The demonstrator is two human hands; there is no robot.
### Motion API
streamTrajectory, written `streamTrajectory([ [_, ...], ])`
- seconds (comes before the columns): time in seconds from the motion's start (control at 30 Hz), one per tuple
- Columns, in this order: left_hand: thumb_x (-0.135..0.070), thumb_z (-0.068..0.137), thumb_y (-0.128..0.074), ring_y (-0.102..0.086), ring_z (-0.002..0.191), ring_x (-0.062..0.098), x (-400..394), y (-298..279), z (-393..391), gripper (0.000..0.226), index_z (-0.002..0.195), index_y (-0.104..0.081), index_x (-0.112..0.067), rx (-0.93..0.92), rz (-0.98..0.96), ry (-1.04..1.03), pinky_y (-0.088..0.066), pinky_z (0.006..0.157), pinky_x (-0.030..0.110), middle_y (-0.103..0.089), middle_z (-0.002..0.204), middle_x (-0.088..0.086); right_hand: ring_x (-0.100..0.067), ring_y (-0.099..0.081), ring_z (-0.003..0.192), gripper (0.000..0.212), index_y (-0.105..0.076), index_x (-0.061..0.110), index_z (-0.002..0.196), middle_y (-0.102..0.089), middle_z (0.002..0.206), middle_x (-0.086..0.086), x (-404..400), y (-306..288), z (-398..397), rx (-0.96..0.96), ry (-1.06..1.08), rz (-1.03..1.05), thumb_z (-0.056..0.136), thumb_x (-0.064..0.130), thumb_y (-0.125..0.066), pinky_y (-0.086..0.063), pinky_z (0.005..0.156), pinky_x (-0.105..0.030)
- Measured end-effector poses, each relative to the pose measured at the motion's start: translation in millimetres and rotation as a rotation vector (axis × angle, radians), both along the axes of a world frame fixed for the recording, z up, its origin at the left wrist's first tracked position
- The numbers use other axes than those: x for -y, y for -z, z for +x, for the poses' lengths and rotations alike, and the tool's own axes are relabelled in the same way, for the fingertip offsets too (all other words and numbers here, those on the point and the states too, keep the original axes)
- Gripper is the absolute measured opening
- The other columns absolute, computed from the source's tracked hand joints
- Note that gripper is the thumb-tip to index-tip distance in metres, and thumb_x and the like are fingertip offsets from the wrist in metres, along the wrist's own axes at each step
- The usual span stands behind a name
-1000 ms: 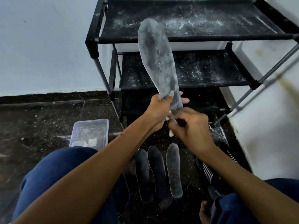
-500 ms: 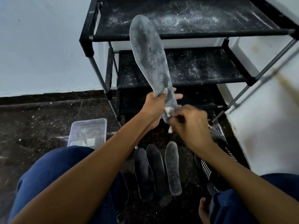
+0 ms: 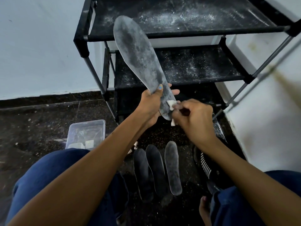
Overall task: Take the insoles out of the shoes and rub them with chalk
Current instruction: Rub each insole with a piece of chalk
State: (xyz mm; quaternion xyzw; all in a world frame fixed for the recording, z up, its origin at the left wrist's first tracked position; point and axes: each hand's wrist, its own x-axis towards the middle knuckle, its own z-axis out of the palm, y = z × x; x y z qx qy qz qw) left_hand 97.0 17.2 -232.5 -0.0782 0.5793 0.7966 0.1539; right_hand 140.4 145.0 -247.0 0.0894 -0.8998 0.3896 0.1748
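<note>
The left hand (image 3: 150, 103) grips a chalk-dusted insole (image 3: 140, 62) near its heel, toe end tilted up toward the far left. The right hand (image 3: 193, 118) pinches a white chalk piece (image 3: 171, 104) against the heel. Three insoles (image 3: 156, 168) lie side by side on the floor (image 3: 32, 121), nearer the person.

No text, label or number is readable.

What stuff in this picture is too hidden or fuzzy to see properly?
Head view only:
- Chalk: mostly covered by the right hand pinching it.
- Held insole: heel partly behind the left hand.
- Shoe: partly hidden by the right forearm.
- Plastic box: near end cut off by the knee; contents too small.
</note>
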Motion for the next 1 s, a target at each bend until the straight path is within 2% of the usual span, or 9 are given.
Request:
streamTrajectory([
  [0.1, -0.024, 0.105, -0.028, -0.071, 0.07, 0.018, -1.3, -0.4, -0.7, 0.033, 0.118, -0.052, -0.006, -0.005, -0.005, -0.003, -0.058, 0.059, 0.03, -0.069, 0.097, 0.007, -0.019, -0.063, 0.065, 0.01, -0.073, 0.004, 0.085, -0.068, 0.08, -0.01, 3.3, 2.4, -0.7, -0.015, 0.039, -0.007, 0.075, 0.003, -0.069, -0.046, 0.062, -0.018],
  [0.3, -0.025, 0.104, -0.028, -0.069, 0.079, 0.032, -1.2, -0.5, -2.9, 0.03, 0.11, -0.054, -0.01, 0.007, 0.008, -0.031, -0.06, 0.069, 0.04, -0.069, 0.101, 0.009, -0.021, -0.062, 0.065, 0.001, -0.07, 0.001, 0.075, -0.067, 0.079, -0.012, 7.1, 7.1, 6.2, -0.024, -0.112, 0.081, 0.074, 0.002, -0.07, -0.05, 0.062, -0.033],
  [0.43, -0.024, 0.104, -0.029, -0.067, 0.087, 0.034, -1.9, 0.2, -3.7, 0.029, 0.111, -0.053, -0.009, 0.005, -0.018, -0.042, -0.059, 0.073, 0.04, -0.069, 0.101, 0.008, -0.022, -0.063, 0.067, 0.005, -0.071, 0.003, 0.079, -0.068, 0.08, -0.012, -5.4, 4.1, -3.2, -0.033, 0.032, 0.037, 0.074, 0.004, -0.071, -0.048, 0.066, -0.029],
  [0.57, -0.026, 0.104, -0.029, -0.068, 0.084, 0.036, -0.6, 1.0, -1.3, 0.029, 0.109, -0.054, -0.011, 0.003, -0.022, -0.026, -0.059, 0.073, 0.042, -0.067, 0.109, 0.013, -0.021, -0.063, 0.065, 0.002, -0.07, 0.001, 0.074, -0.067, 0.079, -0.012, 9.7, 7.3, 15.4, 0.011, -0.143, 0.102, 0.073, 0.0, -0.069, -0.051, 0.064, -0.036],
  [0.73, -0.024, 0.104, -0.029, -0.068, 0.086, 0.028, -0.2, 1.8, -2.6, 0.029, 0.107, -0.055, -0.011, -0.018, -0.057, -0.027, -0.058, 0.075, 0.039, -0.069, 0.108, 0.01, -0.023, -0.064, 0.07, 0.009, -0.072, 0.003, 0.084, -0.068, 0.085, -0.013, -6.2, 0.7, -3.4, -0.003, 0.059, 0.032, 0.075, 0.005, -0.07, -0.047, 0.067, -0.026],
  [0.83, -0.024, 0.104, -0.03, -0.066, 0.08, 0.036, -4.1, 2.5, 1.2, 0.03, 0.113, -0.051, -0.005, 0.015, -0.027, -0.028, -0.059, 0.072, 0.04, -0.066, 0.11, 0.017, -0.021, -0.063, 0.067, 0.007, -0.072, 0.003, 0.08, -0.068, 0.082, -0.012, 12.5, 5.4, 14.6, 0.011, -0.084, 0.098, 0.074, 0.001, -0.069, -0.049, 0.066, -0.029],
  [0.9, -0.024, 0.104, -0.03, -0.066, 0.08, 0.034, -4.6, 2.2, 1.5, 0.031, 0.117, -0.05, -0.004, 0.017, -0.027, -0.015, -0.059, 0.071, 0.039, -0.066, 0.11, 0.017, -0.021, -0.063, 0.068, 0.005, -0.071, 0.003, 0.078, -0.068, 0.081, -0.012, 11.3, 3.5, 13.2, 0.016, -0.127, 0.094, 0.073, 0.001, -0.07, -0.049, 0.067, -0.03],
  [1.0, -0.024, 0.104, -0.028, -0.067, 0.088, 0.025, -4.4, 3.1, 0.5, 0.032, 0.116, -0.053, -0.007, -0.014, -0.068, 0.014, -0.058, 0.075, 0.039, -0.067, 0.109, 0.014, -0.023, -0.063, 0.072, 0.01, -0.072, 0.004, 0.085, -0.068, 0.086, -0.013, -9.4, -2.0, -5.8, 0.014, 0.061, 0.068, 0.076, 0.007, -0.07, -0.047, 0.071, -0.026],
])
